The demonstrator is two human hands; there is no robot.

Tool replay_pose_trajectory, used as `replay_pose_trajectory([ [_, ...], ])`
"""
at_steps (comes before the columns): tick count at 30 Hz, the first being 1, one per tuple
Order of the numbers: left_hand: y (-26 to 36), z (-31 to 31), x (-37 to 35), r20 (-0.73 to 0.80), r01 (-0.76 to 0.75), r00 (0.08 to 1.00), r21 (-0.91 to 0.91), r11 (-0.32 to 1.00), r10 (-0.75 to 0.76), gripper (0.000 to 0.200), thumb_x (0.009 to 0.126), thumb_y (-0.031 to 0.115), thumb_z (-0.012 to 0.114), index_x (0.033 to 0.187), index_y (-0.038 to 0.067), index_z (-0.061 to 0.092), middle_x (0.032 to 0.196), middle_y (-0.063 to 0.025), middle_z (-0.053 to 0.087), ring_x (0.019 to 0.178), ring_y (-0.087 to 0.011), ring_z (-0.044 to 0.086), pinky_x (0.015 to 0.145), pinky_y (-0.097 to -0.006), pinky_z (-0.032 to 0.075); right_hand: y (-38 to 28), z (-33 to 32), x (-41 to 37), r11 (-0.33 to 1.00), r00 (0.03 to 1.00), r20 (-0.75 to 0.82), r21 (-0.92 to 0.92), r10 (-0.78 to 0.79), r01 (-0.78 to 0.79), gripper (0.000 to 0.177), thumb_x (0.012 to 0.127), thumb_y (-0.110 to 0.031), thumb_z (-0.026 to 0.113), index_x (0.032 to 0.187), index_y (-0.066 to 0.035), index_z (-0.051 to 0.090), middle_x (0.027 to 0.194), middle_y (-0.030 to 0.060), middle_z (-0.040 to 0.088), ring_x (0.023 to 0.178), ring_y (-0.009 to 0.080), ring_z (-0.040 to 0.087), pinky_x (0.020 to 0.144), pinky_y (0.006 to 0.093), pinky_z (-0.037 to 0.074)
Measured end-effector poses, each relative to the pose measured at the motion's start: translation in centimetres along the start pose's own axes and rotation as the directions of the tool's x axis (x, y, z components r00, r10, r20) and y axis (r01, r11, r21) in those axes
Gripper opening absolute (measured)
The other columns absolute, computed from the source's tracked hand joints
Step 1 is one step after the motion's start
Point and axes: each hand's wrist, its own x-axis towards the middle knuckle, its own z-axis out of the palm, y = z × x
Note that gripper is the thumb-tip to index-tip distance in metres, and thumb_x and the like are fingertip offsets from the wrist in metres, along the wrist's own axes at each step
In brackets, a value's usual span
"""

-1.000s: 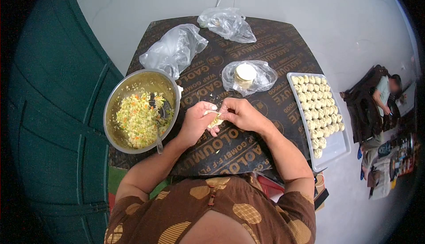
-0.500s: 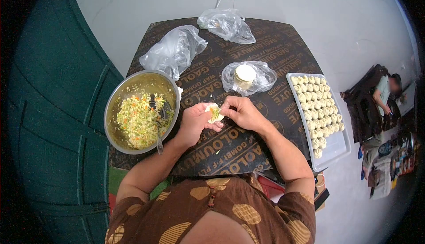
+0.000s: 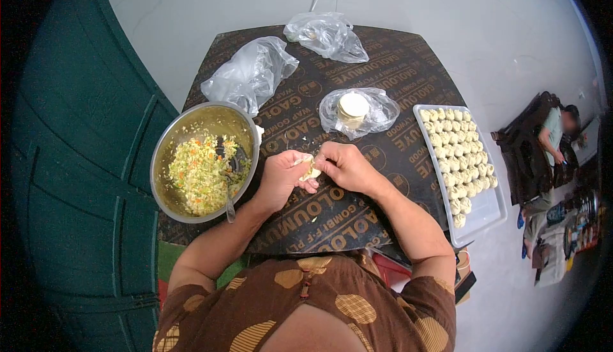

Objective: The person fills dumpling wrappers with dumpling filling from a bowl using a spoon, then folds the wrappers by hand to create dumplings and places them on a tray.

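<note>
My left hand (image 3: 281, 179) cradles a small filled dough wrapper (image 3: 311, 169) over the near middle of the table, its fingers curled under it. My right hand (image 3: 345, 166) pinches the wrapper's right edge between thumb and fingers. Folds of dough show between the two hands, partly closed over the filling. To the left stands a metal bowl (image 3: 160, 189) of chopped vegetable filling (image 3: 198, 170), with a spoon (image 3: 230, 208) leaning on its near rim. On the right, a plastic tray (image 3: 483, 216) carries rows of pleated dumplings (image 3: 454, 154).
Beyond my hands, a jar with a white lid (image 3: 353, 106) stands on a clear plastic bag. Two more plastic bags (image 3: 252, 74) (image 3: 329, 36) lie on the far part of the dark table (image 3: 396, 64). At the far right a person (image 3: 553, 138) sits on a dark seat.
The dough wrapper has been gathered further closed, and less filling shows. My right hand has shifted slightly toward my left.
</note>
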Motion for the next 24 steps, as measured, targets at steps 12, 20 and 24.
replay_pose_trajectory([
  [12, 0.1, -0.3, 0.1, 0.022, 0.003, 1.0, 0.097, 0.995, -0.005, 0.018, 0.091, 0.002, 0.054, 0.107, -0.006, 0.053, 0.087, -0.0137, 0.065, 0.063, -0.018, 0.065, 0.055, -0.0311, 0.058, -0.6, -0.5, 0.2, 0.998, 0.997, 0.036, 0.003, 0.068, -0.068, 0.014, 0.085, -0.01, 0.065, 0.088, 0.0, 0.056, 0.075, 0.0151, 0.058, 0.069, 0.0319, 0.06, 0.062, 0.0378, 0.047],
  [20, 1.0, -0.8, -0.1, 0.145, 0.04, 0.989, -0.263, 0.964, -0.001, 0.024, 0.093, 0.009, 0.05, 0.111, -0.007, 0.051, 0.091, -0.0167, 0.064, 0.067, -0.022, 0.067, 0.057, -0.031, 0.058, -0.5, -0.4, 0.1, 0.991, 0.997, -0.031, 0.116, 0.069, -0.065, 0.01, 0.087, -0.007, 0.062, 0.085, 0.002, 0.058, 0.071, 0.0104, 0.06, 0.067, 0.0148, 0.056, 0.063, 0.0309, 0.046],
  [24, 0.7, -0.6, 0.0, 0.094, 0.036, 0.996, -0.303, 0.952, -0.008, 0.023, 0.094, 0.01, 0.048, 0.11, -0.007, 0.051, 0.092, -0.0177, 0.064, 0.07, -0.0243, 0.068, 0.059, -0.0315, 0.059, 0.1, 0.1, 0.0, 0.982, 0.992, -0.064, 0.16, 0.112, -0.101, 0.008, 0.088, -0.005, 0.061, 0.085, 0.002, 0.058, 0.07, 0.008, 0.059, 0.068, 0.0105, 0.054, 0.063, 0.0293, 0.046],
])
